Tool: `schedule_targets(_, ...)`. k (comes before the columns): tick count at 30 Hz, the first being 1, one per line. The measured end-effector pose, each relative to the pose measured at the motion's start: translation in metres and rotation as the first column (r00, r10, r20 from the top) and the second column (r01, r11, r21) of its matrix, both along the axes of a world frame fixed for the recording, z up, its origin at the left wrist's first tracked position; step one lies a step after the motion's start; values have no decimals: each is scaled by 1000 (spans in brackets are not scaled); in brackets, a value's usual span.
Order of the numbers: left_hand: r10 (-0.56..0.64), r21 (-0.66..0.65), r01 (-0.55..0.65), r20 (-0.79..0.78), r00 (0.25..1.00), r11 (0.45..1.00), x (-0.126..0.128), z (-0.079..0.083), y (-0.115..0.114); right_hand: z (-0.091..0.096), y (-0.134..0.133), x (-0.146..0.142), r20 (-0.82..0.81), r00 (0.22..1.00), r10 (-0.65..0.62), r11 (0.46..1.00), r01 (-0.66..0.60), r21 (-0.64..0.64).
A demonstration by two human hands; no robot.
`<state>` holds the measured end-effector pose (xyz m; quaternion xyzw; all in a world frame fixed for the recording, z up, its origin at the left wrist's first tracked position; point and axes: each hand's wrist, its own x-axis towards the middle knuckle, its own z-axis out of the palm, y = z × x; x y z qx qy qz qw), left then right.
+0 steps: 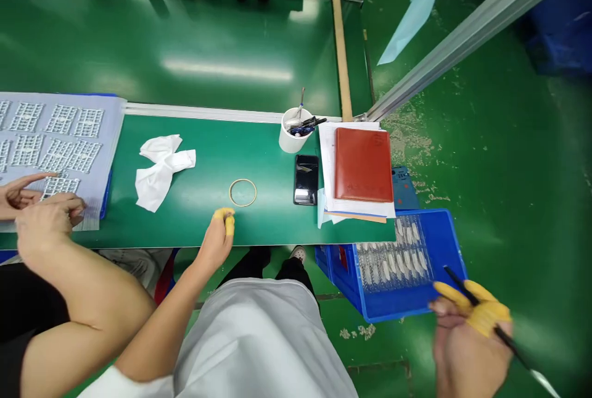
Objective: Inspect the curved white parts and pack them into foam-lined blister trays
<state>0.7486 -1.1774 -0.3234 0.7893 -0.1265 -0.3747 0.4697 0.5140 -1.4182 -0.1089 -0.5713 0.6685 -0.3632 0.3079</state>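
My left hand (218,239), with yellow finger covers, is at the front edge of the green table. Its fingers are curled together, and whether anything small is between them is hidden. Just beyond it lies a thin tan ring (243,192). My right hand (476,339), also in yellow finger covers, is closed around a slim black pen-like tool (511,344) with a shiny end. It is off the table, beside a blue bin (398,310) holding clear trays (393,262) of pale white pieces. The right hand is slightly blurred.
A co-worker's hands (49,213) handle pale grid pieces on a sheet at the left. Crumpled white cloth (160,176), a white cup (292,139) of pens, a phone (306,180) and a red notebook (363,163) on papers lie on the table. A metal post (444,46) slants up at the right.
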Motion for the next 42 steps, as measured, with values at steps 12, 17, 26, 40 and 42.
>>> schedule_targets(12,-146,-132,137,-61,987,982,-6,44,-29,-25,82,18,74,877,474,866,-480,144)
schedule_targets(17,-448,-563,225,-295,844,795,-24,129,-13,8,82,46,41,627,778,628,-778,-20)
schedule_targets(26,-533,-713,73,-447,718,697,-43,161,4,38,89,42,379,546,747,555,-826,96)
schedule_targets(40,-1,-734,-165,-221,975,658,-94,189,-21,64,89,1,509,612,605,663,-741,103)
schedule_targets(42,-15,-756,-63,-96,995,652,-96,194,-29,65,90,-5,531,623,574,671,-729,130)
